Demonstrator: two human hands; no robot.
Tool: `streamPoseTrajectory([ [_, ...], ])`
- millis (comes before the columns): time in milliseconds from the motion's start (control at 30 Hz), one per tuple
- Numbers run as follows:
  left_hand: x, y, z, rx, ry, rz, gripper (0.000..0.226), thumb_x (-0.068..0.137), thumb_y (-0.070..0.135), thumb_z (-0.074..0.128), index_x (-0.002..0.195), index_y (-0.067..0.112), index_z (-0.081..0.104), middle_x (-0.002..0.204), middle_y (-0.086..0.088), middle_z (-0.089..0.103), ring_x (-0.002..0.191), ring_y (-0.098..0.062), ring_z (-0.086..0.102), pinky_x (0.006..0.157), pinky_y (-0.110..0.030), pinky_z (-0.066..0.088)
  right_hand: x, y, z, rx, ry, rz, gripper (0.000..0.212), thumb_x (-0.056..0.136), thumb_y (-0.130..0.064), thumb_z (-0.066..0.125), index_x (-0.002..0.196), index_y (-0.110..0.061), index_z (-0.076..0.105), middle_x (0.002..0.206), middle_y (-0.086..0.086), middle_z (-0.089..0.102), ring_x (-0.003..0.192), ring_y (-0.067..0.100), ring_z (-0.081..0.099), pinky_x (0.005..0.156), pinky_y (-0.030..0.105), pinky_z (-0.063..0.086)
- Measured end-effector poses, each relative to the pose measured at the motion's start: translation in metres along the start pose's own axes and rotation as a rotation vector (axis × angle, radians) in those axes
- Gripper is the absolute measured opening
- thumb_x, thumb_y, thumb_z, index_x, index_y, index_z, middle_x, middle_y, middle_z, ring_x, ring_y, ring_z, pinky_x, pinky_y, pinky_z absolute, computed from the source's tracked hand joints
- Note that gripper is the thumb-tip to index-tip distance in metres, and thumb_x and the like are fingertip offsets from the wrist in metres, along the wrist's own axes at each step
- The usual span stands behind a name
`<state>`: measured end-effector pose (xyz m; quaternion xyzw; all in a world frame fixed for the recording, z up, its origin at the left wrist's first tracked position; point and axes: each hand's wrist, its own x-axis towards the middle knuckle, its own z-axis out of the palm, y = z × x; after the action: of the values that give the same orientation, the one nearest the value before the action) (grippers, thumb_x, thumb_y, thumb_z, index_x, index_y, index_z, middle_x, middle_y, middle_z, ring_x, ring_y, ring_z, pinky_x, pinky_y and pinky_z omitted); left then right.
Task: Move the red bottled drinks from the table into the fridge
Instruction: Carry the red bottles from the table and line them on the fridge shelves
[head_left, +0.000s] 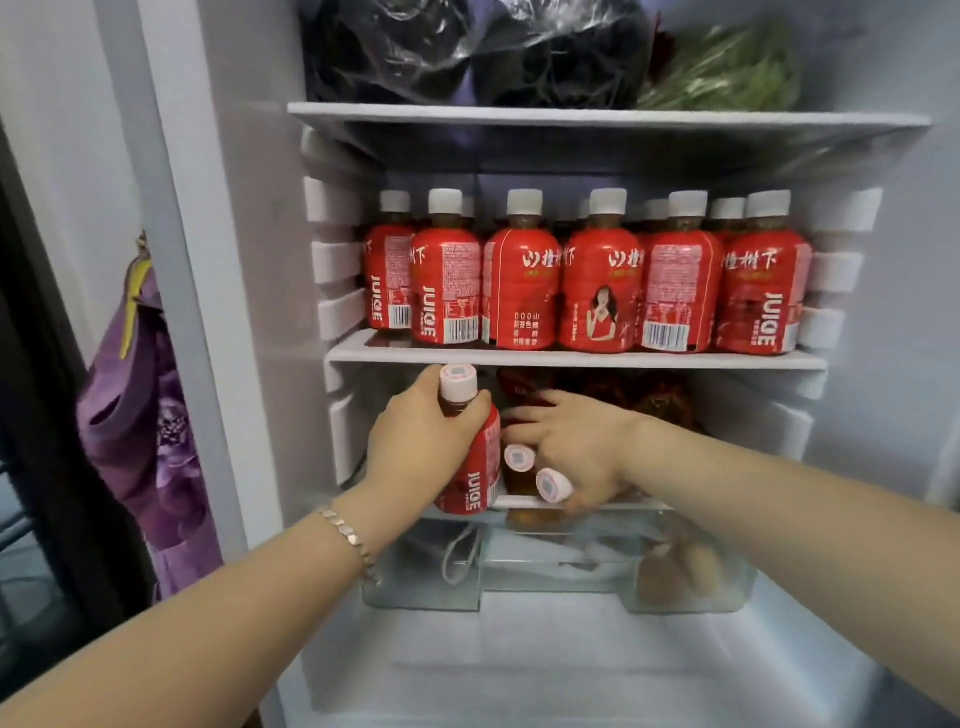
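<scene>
1. The white open fridge fills the view. Its middle shelf, at 12 o'clock from the hands, carries a full row of red-labelled plastic bottled drinks with white caps. All stand upright and touch side by side.

2. The left hand sits just below the middle shelf, at 9 o'clock from the right hand. Its grip is wrapped round the shoulder and neck of one red bottled drink with a white cap. This bottle is nearly upright, and its base is at the front edge of the lower shelf. A metal link bracelet circles the wrist.

3. The right hand reaches into the lower shelf space. Its upper fingers lie straight and point to 9 o'clock, close to the held bottle. Two white-capped bottles lean out from under the palm. Whether this grip clasps them cannot be told.

4. A clear plastic drawer lies at 6 o'clock from the hands.

5. The top shelf holds a dark plastic-wrapped bundle and green leafy vegetables.

6. A purple flowered cloth hangs outside the fridge at 9 o'clock.
</scene>
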<state>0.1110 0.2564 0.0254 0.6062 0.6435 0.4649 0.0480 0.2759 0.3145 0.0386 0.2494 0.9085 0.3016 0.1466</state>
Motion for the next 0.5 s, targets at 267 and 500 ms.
streamPoseTrajectory([
  [267, 0.003, -0.007, 0.029, 0.010, 0.084, 0.109, 0.033, 0.087, 0.045, 0.054, 0.107, 0.019, 0.048, 0.100, 0.000, 0.055, 0.089, -0.021, 0.057, 0.069, -0.035, 0.045, -0.004, 0.012, 0.062, 0.041, 0.247, 0.539, 0.080, 0.040, -0.055, 0.085, 0.108, -0.016, 0.071, 0.122, 0.017, 0.063, 0.119, 0.039, 0.045, 0.098, 0.055, 0.021],
  [500, 0.018, 0.017, 0.056, 0.421, -0.095, 0.237, 0.048, 0.092, 0.050, 0.045, 0.120, 0.011, 0.044, 0.114, -0.014, 0.051, 0.105, -0.034, 0.051, 0.079, -0.039, 0.041, -0.009, -0.023, 0.061, 0.890, 0.354, 1.025, 0.095, 0.077, -0.024, 0.066, 0.148, -0.011, 0.004, 0.151, 0.016, 0.003, 0.140, 0.034, 0.003, 0.115, 0.042, 0.009],
])
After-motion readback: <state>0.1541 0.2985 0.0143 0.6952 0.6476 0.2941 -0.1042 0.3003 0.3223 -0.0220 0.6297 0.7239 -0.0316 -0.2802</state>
